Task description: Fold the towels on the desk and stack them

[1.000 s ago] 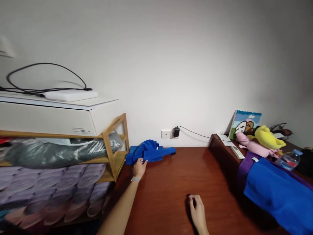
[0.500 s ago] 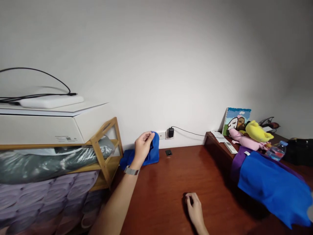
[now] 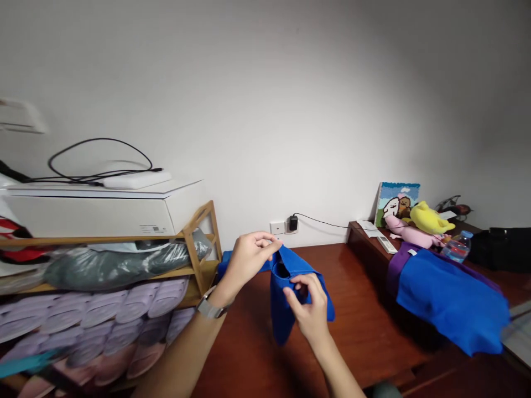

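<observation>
Head view: plush toys [image 3: 423, 225], bottle [image 3: 457, 247], shoe rack [image 3: 203, 249]

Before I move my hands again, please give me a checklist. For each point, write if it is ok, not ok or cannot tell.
1. Left hand has the blue cloth: ok, the fingertips pinch its upper edge.
2. Right hand has the blue cloth too: ok, thumb and fingers are on it beside the opening.
3. Opening spread apart: ok, a dark gap shows.
4. Blue cloth smooth: not ok, it hangs in folds.
5. Blue cloth separate from the blue fabric by the rack: cannot tell, the left hand covers part of that area.
6. Charger plugged in: ok, it sits at the wall socket.
</observation>
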`<state>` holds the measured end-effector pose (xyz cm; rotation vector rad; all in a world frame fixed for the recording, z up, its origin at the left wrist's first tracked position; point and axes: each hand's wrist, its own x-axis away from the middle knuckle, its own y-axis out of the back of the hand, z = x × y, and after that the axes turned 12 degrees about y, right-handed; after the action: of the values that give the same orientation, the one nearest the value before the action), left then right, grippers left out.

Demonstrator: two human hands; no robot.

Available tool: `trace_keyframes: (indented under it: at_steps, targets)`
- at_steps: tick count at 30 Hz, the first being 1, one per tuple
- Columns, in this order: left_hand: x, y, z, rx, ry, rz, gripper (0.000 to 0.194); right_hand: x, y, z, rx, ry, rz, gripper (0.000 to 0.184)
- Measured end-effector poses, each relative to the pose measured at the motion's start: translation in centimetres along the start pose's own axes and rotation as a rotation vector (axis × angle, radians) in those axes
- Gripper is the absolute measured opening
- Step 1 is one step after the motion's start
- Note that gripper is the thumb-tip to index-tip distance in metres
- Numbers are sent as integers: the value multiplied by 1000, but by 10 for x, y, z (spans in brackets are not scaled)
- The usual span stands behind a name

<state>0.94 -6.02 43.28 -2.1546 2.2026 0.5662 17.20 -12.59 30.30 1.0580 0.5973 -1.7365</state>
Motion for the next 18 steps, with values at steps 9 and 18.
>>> trace_keyframes:
  at_steps: [9, 18]
  targets:
    - [38, -3, -17, 124, 110, 80, 40, -7, 27, 23, 93, 23, 37, 25]
    - [55, -21, -11, 105, 102, 119, 39, -17, 28, 36, -75, -74, 4, 24]
